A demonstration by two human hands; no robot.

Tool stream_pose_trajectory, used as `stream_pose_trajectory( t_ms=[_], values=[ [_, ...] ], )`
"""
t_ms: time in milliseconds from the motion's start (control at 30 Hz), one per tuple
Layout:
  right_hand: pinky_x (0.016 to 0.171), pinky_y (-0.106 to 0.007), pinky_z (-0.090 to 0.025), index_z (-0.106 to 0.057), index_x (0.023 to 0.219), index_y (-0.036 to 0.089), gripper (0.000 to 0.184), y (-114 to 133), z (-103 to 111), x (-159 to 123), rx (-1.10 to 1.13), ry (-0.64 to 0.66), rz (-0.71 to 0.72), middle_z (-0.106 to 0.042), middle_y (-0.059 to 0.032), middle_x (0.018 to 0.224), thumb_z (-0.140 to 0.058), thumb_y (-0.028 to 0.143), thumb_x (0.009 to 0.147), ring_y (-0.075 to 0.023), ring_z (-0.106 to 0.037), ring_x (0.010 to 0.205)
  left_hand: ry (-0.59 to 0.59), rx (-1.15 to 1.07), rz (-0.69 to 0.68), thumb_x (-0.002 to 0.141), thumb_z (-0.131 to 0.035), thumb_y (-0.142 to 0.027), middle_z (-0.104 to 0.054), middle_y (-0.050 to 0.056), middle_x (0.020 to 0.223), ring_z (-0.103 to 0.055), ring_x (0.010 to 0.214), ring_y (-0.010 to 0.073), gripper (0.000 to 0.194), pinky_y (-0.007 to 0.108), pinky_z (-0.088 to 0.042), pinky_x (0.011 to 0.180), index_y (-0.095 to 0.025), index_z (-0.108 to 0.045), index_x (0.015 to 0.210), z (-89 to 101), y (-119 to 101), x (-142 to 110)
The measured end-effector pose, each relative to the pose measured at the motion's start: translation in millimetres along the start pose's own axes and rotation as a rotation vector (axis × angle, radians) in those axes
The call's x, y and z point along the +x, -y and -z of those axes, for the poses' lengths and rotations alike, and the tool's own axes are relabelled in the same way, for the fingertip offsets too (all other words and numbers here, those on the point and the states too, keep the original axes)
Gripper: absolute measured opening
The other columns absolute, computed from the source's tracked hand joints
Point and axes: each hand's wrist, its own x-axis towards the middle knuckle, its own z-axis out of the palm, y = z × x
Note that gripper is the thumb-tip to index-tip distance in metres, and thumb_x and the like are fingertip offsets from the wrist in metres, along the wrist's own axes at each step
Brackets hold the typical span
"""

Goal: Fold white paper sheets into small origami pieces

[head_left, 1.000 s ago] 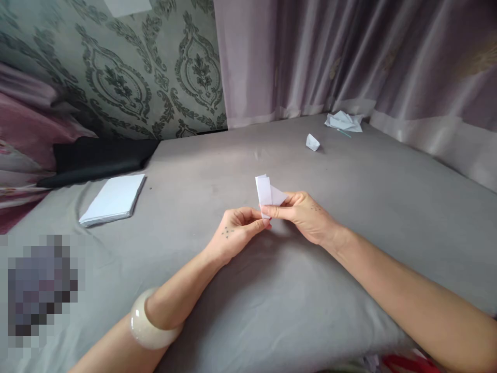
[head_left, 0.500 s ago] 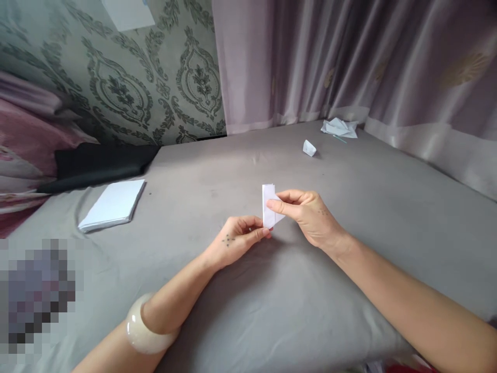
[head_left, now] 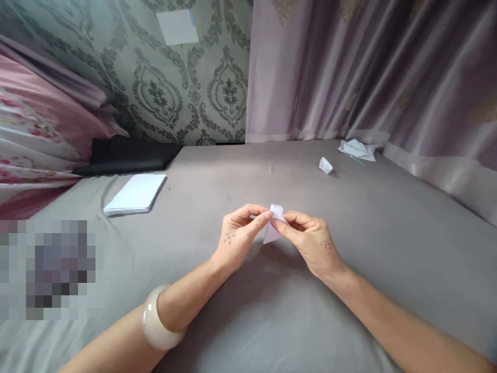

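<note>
both hands (head_left: 276, 238) pinch the folded paper (head_left: 274, 234) between them.

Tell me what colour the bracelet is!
The bracelet is creamy white and shiny, seen best in the head view.

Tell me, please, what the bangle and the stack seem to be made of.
Bangle: perhaps polished stone or glossy plastic, given its creamy surface and bright highlights.
Stack: matte white paper, judging by the thin layered edges.
</note>
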Motion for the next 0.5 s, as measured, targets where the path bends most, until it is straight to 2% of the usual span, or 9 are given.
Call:
stream_pose_trajectory(
  t_ms=[133,233,367,500],
  values=[
    [0.066,-0.03,-0.044,-0.071,0.073,0.023,0.019,-2,-1,0,-0.034,-0.005,0.024,-0.066,0.0002,0.07,-0.07,0.042,0.075,-0.0159,-0.058,0.069,0.032,0.024,-0.007,0.077,-0.072,-0.034,-0.068,0.002,0.08,-0.059,0.073,0.0125,0.015,0.027,-0.049,0.072,-0.019,-0.071,0.077,1.1,0,-1],
    [0.068,-0.03,-0.046,-0.072,0.079,0.023,0.019,-2,2,0,-0.053,0.012,0.035,-0.068,-0.0009,0.075,-0.07,0.041,0.076,-0.0166,-0.06,0.072,0.042,0.024,0.004,0.078,-0.071,-0.033,-0.066,0.001,0.078,-0.056,0.069,0.0101,0.014,0.024,-0.047,0.069,-0.018,-0.071,0.078,2.1,0,0],
    [0.073,-0.031,-0.05,-0.071,0.091,0.024,0.021,1,7,0,-0.018,0.016,0.051,-0.071,-0.0028,0.085,-0.068,0.042,0.079,-0.0176,-0.064,0.079,0.077,-0.088,0.093,0.079,-0.07,-0.031,-0.064,0.0,0.077,-0.052,0.067,0.0078,0.014,0.021,-0.046,0.063,-0.018,-0.072,0.08,4.2,2,3],
    [0.075,-0.032,-0.052,-0.072,0.088,0.024,0.02,4,10,2,-0.015,0.012,0.071,-0.073,-0.0035,0.088,-0.065,0.042,0.081,-0.0191,-0.066,0.082,0.114,-0.194,0.163,0.078,-0.071,-0.032,-0.067,0.002,0.084,-0.058,0.075,0.0113,0.014,0.023,-0.051,0.064,-0.019,-0.074,0.082,5.4,4,4]
  ],
)
